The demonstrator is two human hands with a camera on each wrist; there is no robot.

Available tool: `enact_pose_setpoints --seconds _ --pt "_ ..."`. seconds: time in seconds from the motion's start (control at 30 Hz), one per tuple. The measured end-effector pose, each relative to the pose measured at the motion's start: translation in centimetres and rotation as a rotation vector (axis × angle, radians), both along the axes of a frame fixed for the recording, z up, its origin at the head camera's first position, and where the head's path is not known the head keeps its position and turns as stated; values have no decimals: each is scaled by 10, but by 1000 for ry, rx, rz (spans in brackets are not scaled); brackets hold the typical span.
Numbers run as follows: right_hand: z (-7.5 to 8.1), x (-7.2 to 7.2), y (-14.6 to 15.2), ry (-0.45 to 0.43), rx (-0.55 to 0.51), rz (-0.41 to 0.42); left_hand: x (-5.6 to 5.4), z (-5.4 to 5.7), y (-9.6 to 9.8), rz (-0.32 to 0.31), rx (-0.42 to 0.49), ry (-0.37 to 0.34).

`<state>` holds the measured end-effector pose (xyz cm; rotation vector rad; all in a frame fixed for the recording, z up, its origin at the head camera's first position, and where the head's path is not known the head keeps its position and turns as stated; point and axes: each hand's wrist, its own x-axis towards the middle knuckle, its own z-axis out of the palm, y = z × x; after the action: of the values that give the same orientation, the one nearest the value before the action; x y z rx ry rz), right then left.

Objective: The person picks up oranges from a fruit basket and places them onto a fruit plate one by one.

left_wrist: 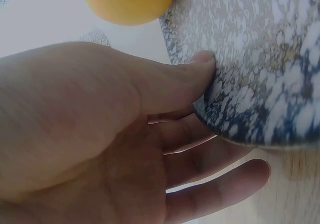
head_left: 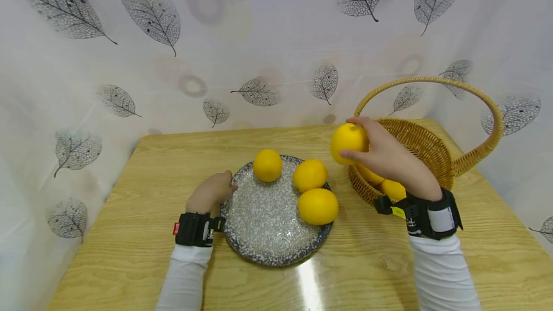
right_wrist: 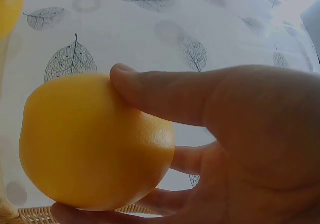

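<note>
A yellow-orange orange (head_left: 347,143) is in my right hand (head_left: 386,155), thumb on one side and fingers on the other, raised at the left rim of the wicker basket (head_left: 425,145). In the right wrist view the orange (right_wrist: 95,144) fills the space between thumb and fingertips. My left hand (head_left: 211,192) holds the left edge of a speckled grey plate (head_left: 268,224). The left wrist view has the thumb on top of the plate's rim (left_wrist: 225,126) and the fingers below. Three oranges lie on the plate, one at the back (head_left: 268,165) and two at the right (head_left: 318,206).
More oranges (head_left: 393,189) lie inside the basket, partly hidden by my right hand and wrist. The basket's tall handle (head_left: 432,80) arches above it. A leaf-patterned curtain (head_left: 276,37) hangs behind the wooden table (head_left: 164,167).
</note>
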<state>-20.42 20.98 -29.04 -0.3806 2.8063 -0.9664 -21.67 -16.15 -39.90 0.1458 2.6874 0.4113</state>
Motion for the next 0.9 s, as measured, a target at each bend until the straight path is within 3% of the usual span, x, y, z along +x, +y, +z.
enact_pose_setpoints --seconds 0.57,0.9 --pt "-6 6 -24 12 -13 106 1 1 -1 -4 17 7" --pt "-13 8 -34 7 13 126 1 1 -1 -6 26 -5"
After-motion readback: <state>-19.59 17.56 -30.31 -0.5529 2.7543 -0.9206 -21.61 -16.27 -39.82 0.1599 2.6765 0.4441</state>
